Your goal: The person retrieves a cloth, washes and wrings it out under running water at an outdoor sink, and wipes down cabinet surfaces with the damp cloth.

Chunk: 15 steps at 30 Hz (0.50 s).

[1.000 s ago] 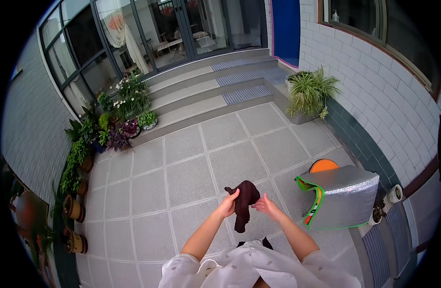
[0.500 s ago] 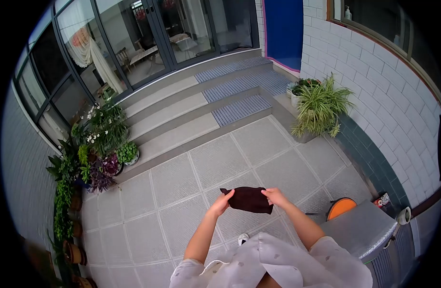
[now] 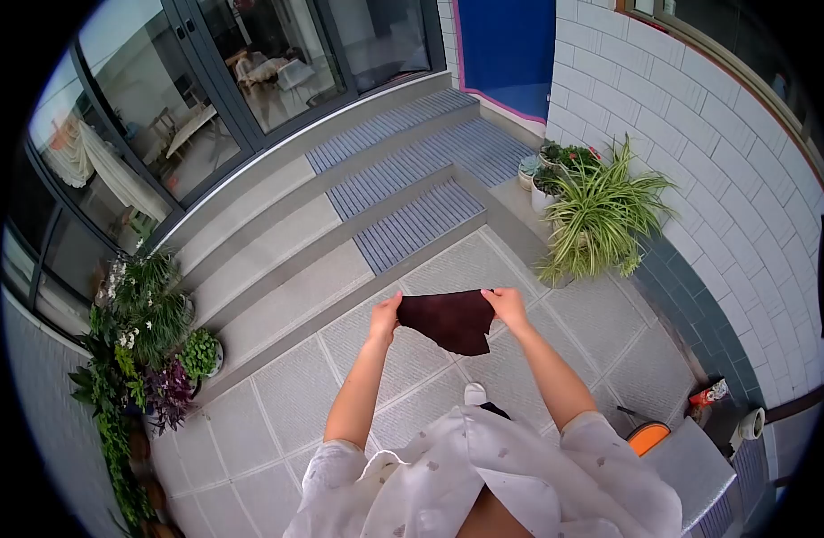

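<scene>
A dark maroon piece of cloth (image 3: 448,321) is stretched between my two hands, its top edge pulled nearly straight and its lower edge hanging uneven. My left hand (image 3: 386,316) pinches its left top corner. At the other end, my right hand (image 3: 506,308) grips the right top corner between thumb and fingers. Both arms reach forward over the tiled floor. Whether the cloth is a garment or a plain rag, I cannot tell.
Grey steps (image 3: 277,211) with ribbed mats lead up to glass doors (image 3: 277,54). Potted plants (image 3: 152,314) line the left side; a spider plant (image 3: 600,220) stands by the white brick wall (image 3: 698,170). At lower right are a grey-topped table (image 3: 690,471) and an orange round object (image 3: 648,438).
Both hands have risen and moved farther forward with the cloth, which now hangs more spread out. My view has turned and shifted closer to the steps.
</scene>
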### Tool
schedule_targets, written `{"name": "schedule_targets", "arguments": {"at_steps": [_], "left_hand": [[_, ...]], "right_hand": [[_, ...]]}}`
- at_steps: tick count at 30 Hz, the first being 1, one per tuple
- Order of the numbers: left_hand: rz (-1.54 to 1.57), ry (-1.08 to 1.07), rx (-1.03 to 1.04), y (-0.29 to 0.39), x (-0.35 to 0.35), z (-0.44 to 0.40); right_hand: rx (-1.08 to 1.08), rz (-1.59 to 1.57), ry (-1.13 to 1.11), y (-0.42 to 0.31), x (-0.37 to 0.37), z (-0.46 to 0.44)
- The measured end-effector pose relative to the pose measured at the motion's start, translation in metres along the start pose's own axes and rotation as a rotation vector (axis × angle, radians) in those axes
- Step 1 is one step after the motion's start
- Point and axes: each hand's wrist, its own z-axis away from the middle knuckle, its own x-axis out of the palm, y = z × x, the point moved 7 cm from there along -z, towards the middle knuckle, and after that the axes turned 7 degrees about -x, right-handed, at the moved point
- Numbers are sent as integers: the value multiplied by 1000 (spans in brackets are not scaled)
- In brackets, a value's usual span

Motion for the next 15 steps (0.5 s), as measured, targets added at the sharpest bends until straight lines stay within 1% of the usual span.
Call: {"name": "schedule_targets", "arguments": {"at_steps": [1, 4, 5, 6, 7, 8, 9, 10, 11, 12, 13, 14, 15], "left_hand": [[-3, 4, 7, 21, 2, -23], [-147, 14, 161, 73, 5, -81], [-141, 21, 149, 87, 4, -108], [-180, 55, 202, 102, 0, -129], [-216, 89, 260, 119, -2, -149], [-101, 73, 291, 132, -3, -170], [-94, 77, 290, 142, -5, -192], [-159, 141, 295, 157, -11, -213], [-229, 205, 296, 176, -19, -238], [-55, 302, 341, 190, -24, -257], [-58, 300, 342, 201, -24, -278], [-42, 383, 365, 217, -29, -295], [-23, 460, 403, 242, -35, -315]], "right_hand": [[-6, -6, 0, -8, 0, -30], [63, -40, 10, -18, 3, -100], [55, -240, 1, -21, 10, -133], [43, -439, -4, -24, 16, -158], [43, -431, -11, -29, 21, -183], [48, -627, -61, -35, 31, -206], [56, -825, -111, -41, 41, -229], [94, -838, -164, -40, 51, -256], [98, -841, -167, -42, 62, -289], [-28, -725, -58, -48, 60, -320], [-156, -603, 53, -58, 57, -348], [-208, -543, 53, -69, 59, -373], [-224, -546, 68, -80, 62, -405]]}}
